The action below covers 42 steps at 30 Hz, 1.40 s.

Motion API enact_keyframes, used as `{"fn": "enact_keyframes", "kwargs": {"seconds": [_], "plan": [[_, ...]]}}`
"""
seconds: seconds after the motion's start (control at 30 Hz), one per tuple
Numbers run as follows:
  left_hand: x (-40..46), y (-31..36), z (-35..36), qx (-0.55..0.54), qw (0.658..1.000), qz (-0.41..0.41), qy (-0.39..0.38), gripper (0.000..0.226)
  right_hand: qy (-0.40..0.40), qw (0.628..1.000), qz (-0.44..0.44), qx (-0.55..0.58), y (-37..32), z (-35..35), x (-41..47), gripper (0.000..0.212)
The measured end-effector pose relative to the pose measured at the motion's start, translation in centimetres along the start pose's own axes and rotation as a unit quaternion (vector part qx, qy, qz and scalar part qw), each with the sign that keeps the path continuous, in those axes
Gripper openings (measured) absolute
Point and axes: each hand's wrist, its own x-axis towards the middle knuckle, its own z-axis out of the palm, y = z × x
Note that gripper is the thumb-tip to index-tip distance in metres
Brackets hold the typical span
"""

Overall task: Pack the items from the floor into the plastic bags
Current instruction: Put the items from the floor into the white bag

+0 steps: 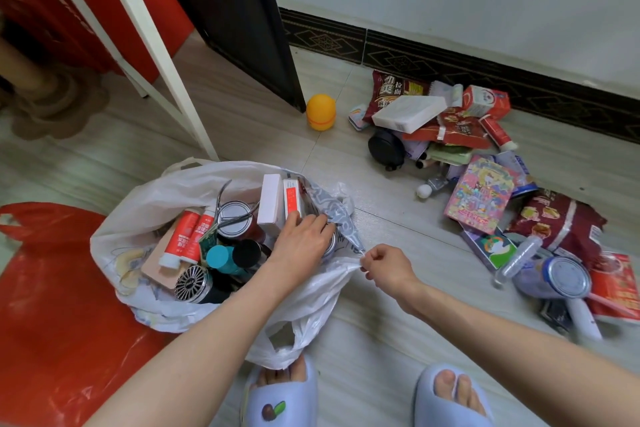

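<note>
Hands: your left hand point(302, 236) reaches palm-down into the white bag point(145, 204), fingers curled over a can point(330, 243) beside the white box point(270, 201). Your right hand point(384, 265) pinches the bag's rim, wrist raised. Unpacked pile point(485, 184) lies well apart, by the wall. Red bag point(52, 305) lies flat at left.

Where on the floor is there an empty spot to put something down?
Bare floor lies between the white bag and the pile of snacks and boxes. More lies between the yellow egg-shaped toy and the bag. It is crowded inside the bag and along the wall on the right.
</note>
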Motion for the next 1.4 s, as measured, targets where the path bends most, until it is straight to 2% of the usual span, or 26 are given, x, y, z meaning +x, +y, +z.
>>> {"fn": "enact_keyframes", "kwargs": {"seconds": [0.1,0.2,0.27,0.37,0.47,0.6,0.7,0.8,0.93,1.0,1.13,1.23,1.4], "plan": [[-0.2,0.0,-0.4,0.016,1.000,-0.015,0.013,0.048,-0.011,0.995,-0.056,-0.081,-0.2,-1.5,-0.7,0.005],[-0.8,0.8,-1.6,0.011,0.998,-0.010,0.063,0.051,-0.007,0.971,-0.122,-0.204,0.2,-4.3,-2.0,0.031],[-0.8,2.1,-2.4,-0.001,0.994,0.015,0.106,0.054,0.015,0.956,-0.157,-0.246,0.6,-6.7,-3.2,0.044],[-0.4,4.9,-3.4,-0.040,0.986,0.041,0.157,0.055,0.067,0.943,-0.182,-0.269,2.0,-10.5,-4.9,0.053],[0.3,8.2,-3.0,-0.063,0.986,0.049,0.149,0.054,0.132,0.929,-0.194,-0.286,4.9,-14.0,-6.0,0.056],[2.0,12.5,-0.3,-0.090,0.986,0.079,0.120,0.054,0.167,0.917,-0.160,-0.326,10.0,-18.1,-6.5,0.053],[4.9,14.4,1.0,-0.094,0.984,0.099,0.114,0.051,0.224,0.919,-0.120,-0.302,13.1,-20.4,-5.3,0.051],[8.9,15.0,1.9,-0.113,0.981,0.118,0.105,0.067,0.272,0.926,-0.092,-0.247,14.8,-21.6,-3.5,0.053],[14.5,15.4,2.8,-0.189,0.974,0.089,0.092,0.061,0.253,0.919,-0.084,-0.291,15.6,-22.7,-0.7,0.065],[17.1,15.9,3.2,-0.287,0.956,0.016,0.061,0.060,0.230,0.924,-0.081,-0.294,15.7,-22.8,0.3,0.071],[20.8,17.0,3.4,-0.439,0.891,-0.119,0.011,0.057,0.198,0.929,-0.092,-0.299,15.7,-22.8,1.5,0.072],[21.8,18.0,3.1,-0.488,0.855,-0.176,0.004,0.043,0.197,0.933,-0.086,-0.288,15.8,-22.8,2.1,0.065],[21.2,18.0,2.4,-0.574,0.782,-0.242,-0.015,0.034,0.216,0.930,-0.075,-0.288,15.4,-22.3,2.0,0.056]]}}
